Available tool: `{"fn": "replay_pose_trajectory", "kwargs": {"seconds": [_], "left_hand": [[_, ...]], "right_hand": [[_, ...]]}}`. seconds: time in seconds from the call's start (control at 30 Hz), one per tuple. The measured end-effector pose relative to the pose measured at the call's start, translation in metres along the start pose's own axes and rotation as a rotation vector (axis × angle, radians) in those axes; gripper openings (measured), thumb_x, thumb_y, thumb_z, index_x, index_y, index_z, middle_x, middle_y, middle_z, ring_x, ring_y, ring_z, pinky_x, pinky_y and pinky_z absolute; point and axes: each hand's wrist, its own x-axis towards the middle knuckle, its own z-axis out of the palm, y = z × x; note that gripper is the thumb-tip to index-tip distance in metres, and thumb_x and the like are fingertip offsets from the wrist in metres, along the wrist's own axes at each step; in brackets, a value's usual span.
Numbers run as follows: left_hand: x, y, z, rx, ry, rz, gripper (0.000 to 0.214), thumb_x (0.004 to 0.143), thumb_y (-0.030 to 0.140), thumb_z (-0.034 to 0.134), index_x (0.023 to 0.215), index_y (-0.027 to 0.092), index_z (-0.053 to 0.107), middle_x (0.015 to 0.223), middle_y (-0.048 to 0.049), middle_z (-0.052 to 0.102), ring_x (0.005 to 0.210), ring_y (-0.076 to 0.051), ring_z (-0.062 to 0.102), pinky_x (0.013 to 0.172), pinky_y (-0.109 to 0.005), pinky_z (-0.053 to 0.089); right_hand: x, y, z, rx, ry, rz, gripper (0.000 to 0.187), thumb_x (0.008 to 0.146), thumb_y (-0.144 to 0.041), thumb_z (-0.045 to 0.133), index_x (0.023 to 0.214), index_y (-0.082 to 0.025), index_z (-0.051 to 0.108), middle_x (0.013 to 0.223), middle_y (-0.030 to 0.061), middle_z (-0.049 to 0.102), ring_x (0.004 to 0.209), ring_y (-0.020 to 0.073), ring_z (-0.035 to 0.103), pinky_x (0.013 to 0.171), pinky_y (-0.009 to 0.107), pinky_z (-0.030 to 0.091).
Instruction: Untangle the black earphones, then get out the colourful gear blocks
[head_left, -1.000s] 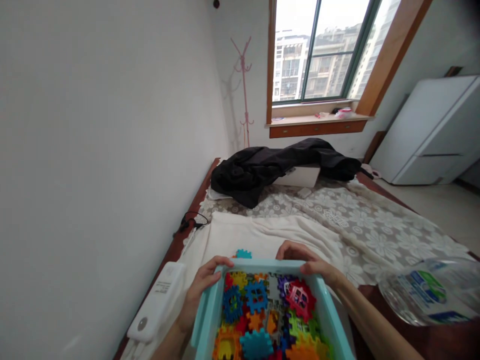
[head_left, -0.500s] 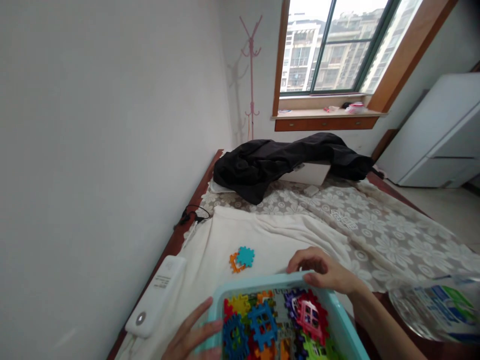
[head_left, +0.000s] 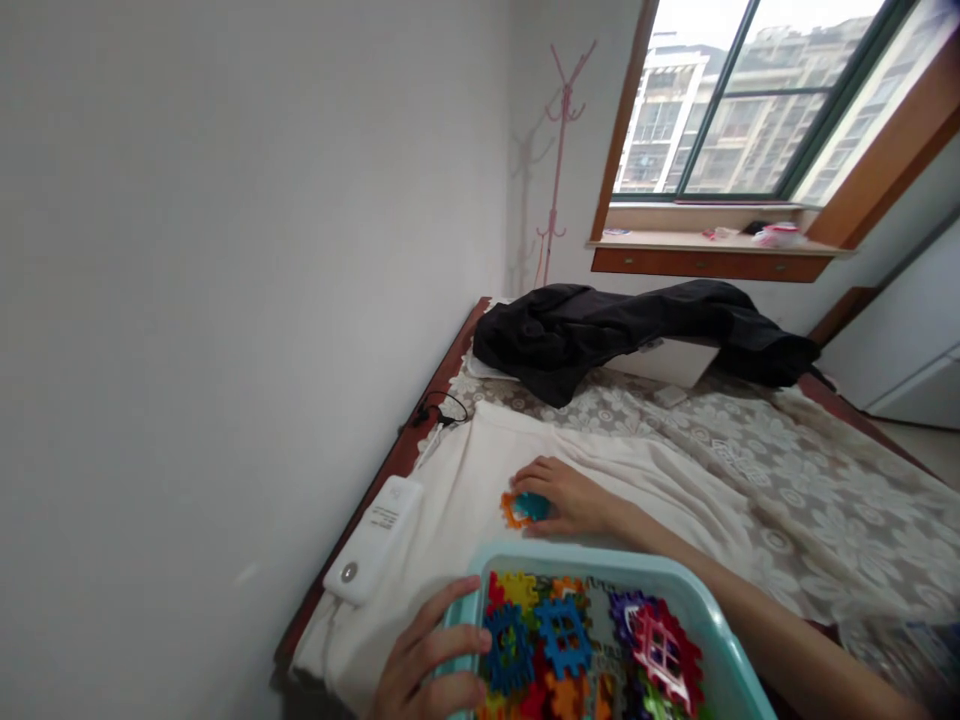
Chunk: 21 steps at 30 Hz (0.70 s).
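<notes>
A light blue plastic bin (head_left: 600, 562) full of several colourful interlocking gear-shaped tiles sits at the bottom edge. My left hand (head_left: 427, 660) grips the bin's near left corner. My right hand (head_left: 566, 495) reaches past the bin's far rim and closes its fingers around a teal and orange pair of joined tiles (head_left: 523, 508) lying on the white cloth (head_left: 465, 500).
A white power bank (head_left: 373, 540) lies left of the bin near the bed's wooden edge, with a black cable (head_left: 439, 410) beyond it. A black jacket (head_left: 615, 330) is draped at the far end. A lace cover (head_left: 787, 470) spreads to the right.
My right hand left the bin's far rim and reached forward onto the teal and orange tiles. My left hand shifted to the bin's near corner. The view swung left.
</notes>
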Motion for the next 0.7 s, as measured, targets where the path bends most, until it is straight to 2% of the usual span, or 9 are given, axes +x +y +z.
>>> {"fn": "replay_pose_trajectory", "kwargs": {"seconds": [0.1,0.17,0.27,0.33,0.37,0.43,0.53,0.6,0.7], "left_hand": [[0.004,-0.007,0.002,-0.060,0.094,0.025,0.032,0.106,0.049,0.064,0.118,0.019,0.069,0.120,-0.0127,0.078,0.149,-0.033,0.060,0.123,-0.046,0.056],[0.010,-0.014,0.004,-0.108,0.102,0.001,0.032,0.105,0.049,0.067,0.117,0.020,0.069,0.119,-0.0126,0.079,0.146,-0.033,0.063,0.120,-0.048,0.058],[0.024,-0.023,0.004,-0.163,0.117,-0.055,0.028,0.106,0.047,0.065,0.115,0.022,0.073,0.116,-0.0105,0.081,0.140,-0.034,0.067,0.127,-0.056,0.050],[0.037,-0.028,0.001,-0.207,0.117,-0.144,0.030,0.106,0.050,0.062,0.109,0.024,0.077,0.112,-0.0101,0.082,0.135,-0.034,0.071,0.129,-0.061,0.044],[0.044,-0.030,-0.001,-0.236,0.100,-0.201,0.033,0.104,0.053,0.063,0.106,0.024,0.078,0.110,-0.0110,0.082,0.132,-0.035,0.072,0.128,-0.061,0.045],[0.060,-0.036,-0.006,-0.301,0.034,-0.272,0.042,0.096,0.063,0.070,0.101,0.022,0.079,0.107,-0.0144,0.082,0.126,-0.038,0.074,0.120,-0.058,0.053],[0.083,-0.049,-0.013,-0.358,-0.045,-0.240,0.067,0.072,0.079,0.086,0.103,0.019,0.080,0.105,-0.0169,0.081,0.118,-0.041,0.076,0.112,-0.054,0.058],[0.096,-0.062,-0.014,-0.354,-0.067,-0.205,0.084,0.061,0.090,0.084,0.104,0.018,0.081,0.103,-0.0168,0.082,0.111,-0.040,0.078,0.112,-0.052,0.058],[0.109,-0.080,-0.008,-0.342,-0.083,-0.177,0.091,0.070,0.102,0.063,0.095,0.017,0.081,0.094,-0.0166,0.083,0.098,-0.035,0.080,0.104,-0.046,0.061]], "right_hand": [[-0.002,0.003,0.010,0.068,0.049,0.020,0.039,0.098,-0.044,0.077,0.129,-0.021,0.073,0.130,0.0138,0.074,0.123,0.0300,0.065,0.110,0.047,0.053],[-0.012,0.008,0.005,0.182,0.134,0.102,0.039,0.096,-0.046,0.078,0.126,-0.021,0.073,0.124,0.0118,0.076,0.114,0.0276,0.068,0.103,0.044,0.056],[-0.034,0.007,-0.023,0.399,0.344,0.229,0.045,0.093,-0.056,0.080,0.120,-0.021,0.071,0.117,0.0107,0.076,0.100,0.0237,0.070,0.089,0.039,0.058],[-0.051,-0.010,-0.050,0.530,0.445,0.219,0.050,0.091,-0.060,0.082,0.119,-0.022,0.067,0.121,0.0119,0.075,0.106,0.0249,0.071,0.090,0.038,0.057],[-0.059,-0.022,-0.063,0.565,0.418,0.195,0.051,0.091,-0.061,0.083,0.119,-0.022,0.067,0.124,0.0127,0.075,0.112,0.0262,0.070,0.095,0.040,0.056],[-0.072,-0.049,-0.082,0.561,0.216,0.134,0.051,0.090,-0.063,0.084,0.120,-0.023,0.072,0.127,0.0131,0.076,0.120,0.0289,0.070,0.109,0.046,0.052],[-0.082,-0.073,-0.091,0.580,-0.049,0.145,0.068,0.088,-0.068,0.083,0.139,-0.025,0.072,0.151,0.0140,0.069,0.142,0.0343,0.062,0.126,0.053,0.041],[-0.084,-0.070,-0.088,0.632,-0.064,0.158,0.080,0.091,-0.073,0.077,0.155,-0.027,0.063,0.165,0.0138,0.058,0.154,0.0356,0.053,0.130,0.056,0.036],[-0.085,-0.051,-0.079,0.729,-0.072,0.113,0.092,0.092,-0.084,0.065,0.164,-0.027,0.055,0.173,0.0135,0.047,0.162,0.0354,0.042,0.134,0.054,0.029]]}}
